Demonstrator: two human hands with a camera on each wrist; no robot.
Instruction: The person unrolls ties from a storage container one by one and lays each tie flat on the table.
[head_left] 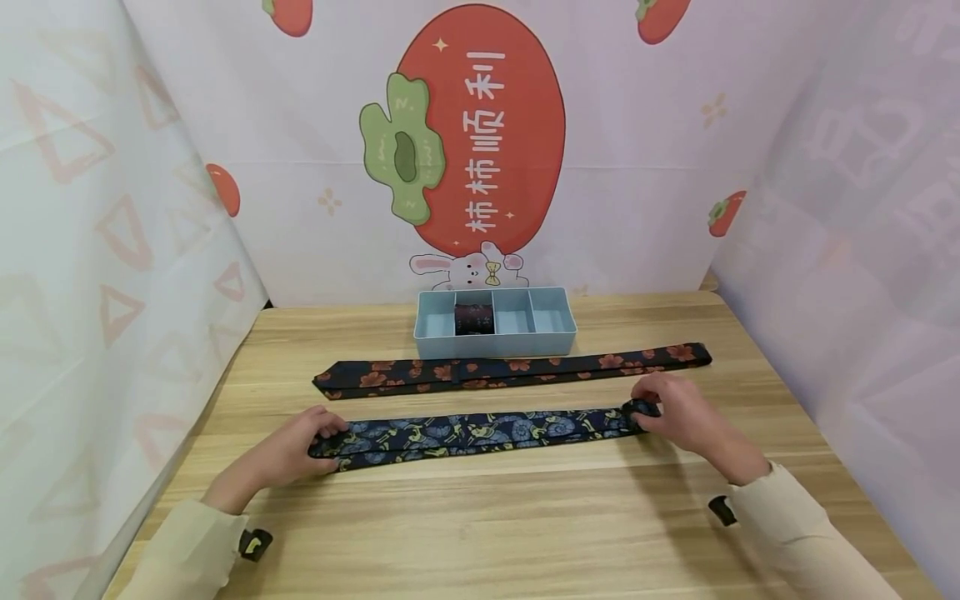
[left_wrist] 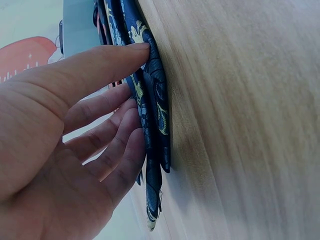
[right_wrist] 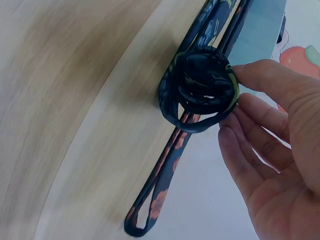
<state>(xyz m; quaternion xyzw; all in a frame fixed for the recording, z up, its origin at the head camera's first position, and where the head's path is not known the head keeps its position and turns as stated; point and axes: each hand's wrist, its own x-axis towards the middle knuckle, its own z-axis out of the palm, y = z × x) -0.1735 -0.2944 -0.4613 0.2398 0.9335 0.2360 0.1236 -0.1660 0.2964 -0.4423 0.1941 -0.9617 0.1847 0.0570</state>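
A dark blue necktie with blue and yellow patterning lies lengthwise across the table, folded double. My left hand holds its wide left end, thumb on the near edge and fingers along the far edge in the left wrist view. At the other end, my right hand pinches a small coil rolled from the same necktie, with open loops showing in the right wrist view. Just beyond lies a second dark necktie with orange-red flowers, also folded double, touched by neither hand.
Behind the neckties stands a pale blue box with several compartments. One compartment holds a rolled dark necktie. The wooden table backs onto a printed cloth, with more cloth hanging at both sides.
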